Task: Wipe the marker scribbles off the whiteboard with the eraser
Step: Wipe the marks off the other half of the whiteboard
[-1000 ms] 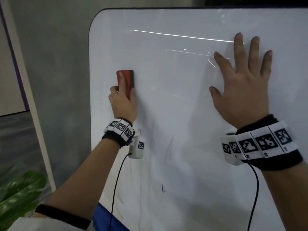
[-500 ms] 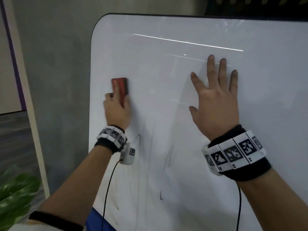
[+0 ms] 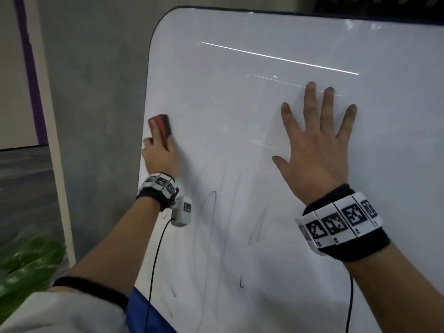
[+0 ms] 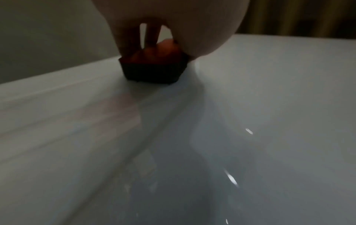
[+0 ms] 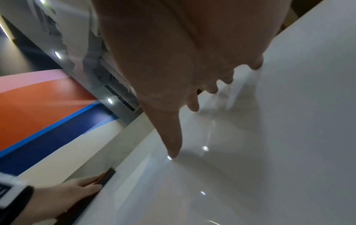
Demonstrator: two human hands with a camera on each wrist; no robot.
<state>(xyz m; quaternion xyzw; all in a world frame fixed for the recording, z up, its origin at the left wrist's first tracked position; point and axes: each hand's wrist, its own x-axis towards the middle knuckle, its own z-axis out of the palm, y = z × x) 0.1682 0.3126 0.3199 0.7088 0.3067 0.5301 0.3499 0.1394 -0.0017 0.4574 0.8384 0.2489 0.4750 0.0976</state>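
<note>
A: What fills the view?
B: The whiteboard (image 3: 276,164), tilted, white and glossy, with a rounded upper-left corner and a dark rim. A grey wall (image 3: 96,80) stands to its left, and green leaves (image 3: 26,265) show at the lower left.

A: And the hands?
B: The right hand (image 3: 317,150) lies flat on the board's middle, fingers straight and spread, thumb out to the side, holding nothing. The left hand (image 3: 161,157) is near the board's left edge, its fingers curled round the eraser (image 3: 160,126) and pressing it against the surface. Both wrists wear black bands with white coded tags, and a cable hangs from each.

A: What does the eraser look like?
B: Red back, dark felt underside; the left wrist view shows the felt flat on the board.

A: Any scribbles (image 3: 211,200)?
B: Faint dark strokes below both hands, mostly smeared, plus one small sharper curl lower down. Nothing lies between the eraser and those marks but bare board.
</note>
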